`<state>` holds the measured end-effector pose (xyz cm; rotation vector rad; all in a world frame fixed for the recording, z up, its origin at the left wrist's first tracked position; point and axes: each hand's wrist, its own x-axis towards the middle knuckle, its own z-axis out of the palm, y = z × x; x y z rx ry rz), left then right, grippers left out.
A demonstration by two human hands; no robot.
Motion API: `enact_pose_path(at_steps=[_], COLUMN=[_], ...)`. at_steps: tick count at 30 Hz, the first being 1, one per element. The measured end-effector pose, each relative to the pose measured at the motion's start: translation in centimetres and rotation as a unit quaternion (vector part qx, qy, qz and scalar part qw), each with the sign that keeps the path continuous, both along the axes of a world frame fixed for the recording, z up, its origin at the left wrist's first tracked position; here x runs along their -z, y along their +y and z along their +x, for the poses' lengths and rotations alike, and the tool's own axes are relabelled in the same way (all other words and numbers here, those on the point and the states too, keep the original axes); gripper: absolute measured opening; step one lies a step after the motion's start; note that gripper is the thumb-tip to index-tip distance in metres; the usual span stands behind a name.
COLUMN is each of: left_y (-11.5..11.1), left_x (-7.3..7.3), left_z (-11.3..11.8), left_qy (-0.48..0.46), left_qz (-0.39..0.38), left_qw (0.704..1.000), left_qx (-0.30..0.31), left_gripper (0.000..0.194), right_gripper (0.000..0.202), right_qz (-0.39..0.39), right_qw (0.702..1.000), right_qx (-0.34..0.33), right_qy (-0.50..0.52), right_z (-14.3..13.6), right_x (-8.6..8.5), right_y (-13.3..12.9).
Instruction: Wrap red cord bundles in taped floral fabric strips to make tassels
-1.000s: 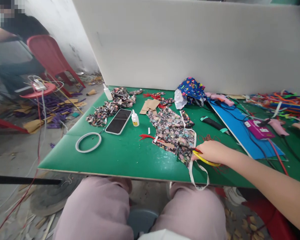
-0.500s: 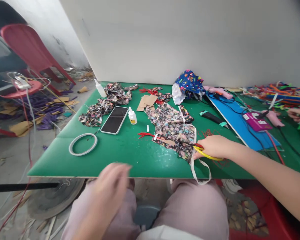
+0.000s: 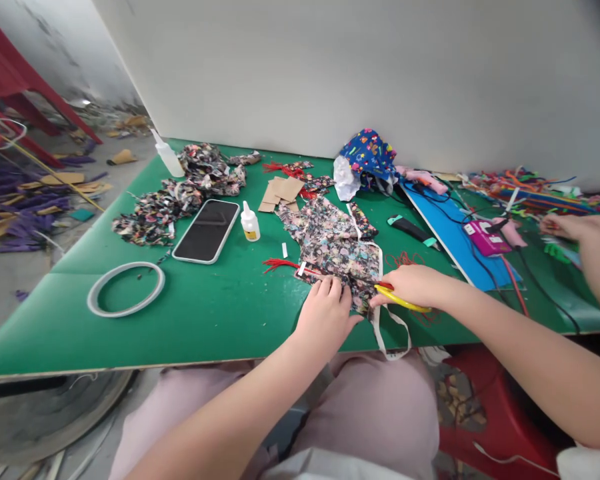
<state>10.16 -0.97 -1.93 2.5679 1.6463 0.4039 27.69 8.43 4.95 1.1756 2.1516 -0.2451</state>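
Note:
A dark floral cloth with white trim lies spread on the green table. My left hand rests on its lower edge, palm down, with the fingers over the cloth and the thumb held apart. In my right hand are scissors with yellow and red handles, at the cloth's lower right corner. Their blades are mostly hidden by the cloth. A white strap loops down over the table edge beside that hand. Red threads and small white tags lie by the cloth's left side.
Left of the cloth are a glue bottle, a phone, a tape roll and gathered floral fabric. Brown card pieces lie behind. To the right are a cutter, a blue board with cords, and another person's hand.
My left hand has moved from above my lap up and right onto the cloth. My right hand keeps the scissors at the cloth's corner. The view has shifted rightward.

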Motion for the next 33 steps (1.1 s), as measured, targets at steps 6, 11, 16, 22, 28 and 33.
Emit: enact_pose_path(at_steps=[6, 11, 16, 22, 28, 33], left_y=[0.1, -0.1, 0.0, -0.1, -0.1, -0.1], left_x=[-0.2, -0.2, -0.4, -0.4, 0.0, 0.0], left_z=[-0.1, -0.4, -0.5, -0.4, -0.4, -0.4], left_qy=[-0.003, -0.008, -0.013, -0.013, -0.016, -0.013], left_qz=[-0.007, -0.008, -0.018, -0.023, -0.01, -0.006], left_qw=[1.0, 1.0, 1.0, 1.0, 1.0, 1.0], left_qx=[0.009, 0.016, 0.017, 0.017, 0.016, 0.015], left_gripper=[0.058, 0.055, 0.057, 0.059, 0.058, 0.058], right_gripper=[0.083, 0.084, 0.085, 0.089, 0.087, 0.087], right_qz=[0.039, 0.045, 0.026, 0.041, 0.053, 0.038], right_qw=[0.999, 0.998, 0.998, 0.997, 0.997, 0.999], right_qx=[-0.024, -0.033, -0.036, -0.033, -0.018, -0.014], right_qy=[-0.014, -0.04, -0.035, -0.051, -0.044, -0.026], right_z=[-0.4, -0.7, -1.1, -1.8, -1.6, -1.4], right_x=[0.9, 0.9, 0.3, 0.3, 1.4, 1.5], right_y=[-0.4, -0.6, -0.9, -0.8, -0.3, -0.3])
